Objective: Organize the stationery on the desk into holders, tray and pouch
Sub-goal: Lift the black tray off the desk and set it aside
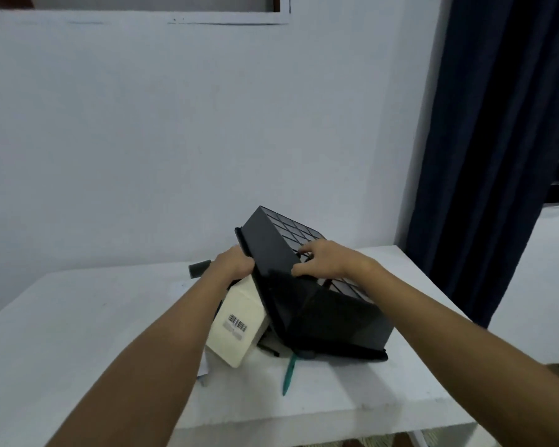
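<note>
A black tray with a lattice bottom is tipped upside down and tilted above the white desk. My left hand grips its left rim, and my right hand grips its raised edge with fingers on the lattice. A cream box-shaped holder with a barcode sticker lies tipped on its side under my left wrist, against the tray. A teal pen pokes out from under the tray, next to dark pens. White paper bits lie by the holder.
A small dark object sits at the desk's back edge, left of my left hand. A dark blue curtain hangs at the right beside the desk, and a white wall stands right behind it.
</note>
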Action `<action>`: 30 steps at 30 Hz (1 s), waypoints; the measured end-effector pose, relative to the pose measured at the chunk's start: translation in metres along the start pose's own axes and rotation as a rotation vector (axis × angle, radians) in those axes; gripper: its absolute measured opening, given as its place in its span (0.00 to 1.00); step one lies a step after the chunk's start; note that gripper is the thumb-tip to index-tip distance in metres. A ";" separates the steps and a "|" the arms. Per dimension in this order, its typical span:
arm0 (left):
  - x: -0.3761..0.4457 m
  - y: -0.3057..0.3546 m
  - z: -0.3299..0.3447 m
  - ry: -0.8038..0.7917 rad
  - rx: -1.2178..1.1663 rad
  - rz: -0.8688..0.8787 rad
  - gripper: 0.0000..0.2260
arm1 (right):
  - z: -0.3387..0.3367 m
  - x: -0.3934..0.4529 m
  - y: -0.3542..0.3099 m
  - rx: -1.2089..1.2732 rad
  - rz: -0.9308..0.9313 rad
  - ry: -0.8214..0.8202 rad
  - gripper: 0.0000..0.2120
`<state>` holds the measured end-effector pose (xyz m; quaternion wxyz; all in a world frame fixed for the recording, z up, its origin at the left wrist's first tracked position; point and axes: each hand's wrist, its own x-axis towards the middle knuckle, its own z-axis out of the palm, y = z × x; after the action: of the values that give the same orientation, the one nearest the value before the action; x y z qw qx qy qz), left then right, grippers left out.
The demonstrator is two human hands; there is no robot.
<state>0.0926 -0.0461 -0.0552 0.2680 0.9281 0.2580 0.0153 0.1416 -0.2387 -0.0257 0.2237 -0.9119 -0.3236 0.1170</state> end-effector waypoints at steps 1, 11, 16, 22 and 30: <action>0.008 0.005 0.005 -0.008 0.012 -0.044 0.12 | -0.003 0.005 0.006 0.013 -0.025 -0.024 0.25; 0.058 0.098 0.018 0.088 -0.186 -0.184 0.06 | -0.064 0.017 0.095 0.204 -0.177 0.015 0.14; 0.073 0.187 0.043 -0.003 -0.583 -0.082 0.05 | -0.119 0.017 0.169 0.357 -0.038 0.063 0.23; 0.101 0.277 0.107 -0.089 -0.686 0.037 0.16 | -0.150 0.003 0.233 0.425 0.096 0.142 0.22; 0.121 0.262 0.172 -0.014 -0.411 0.131 0.15 | -0.165 0.004 0.291 0.572 0.148 0.080 0.08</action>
<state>0.3496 -0.2614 -0.0836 0.4517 0.8688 0.1868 0.0787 0.3600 -0.4921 -0.0223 0.4751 -0.8368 -0.2008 0.1836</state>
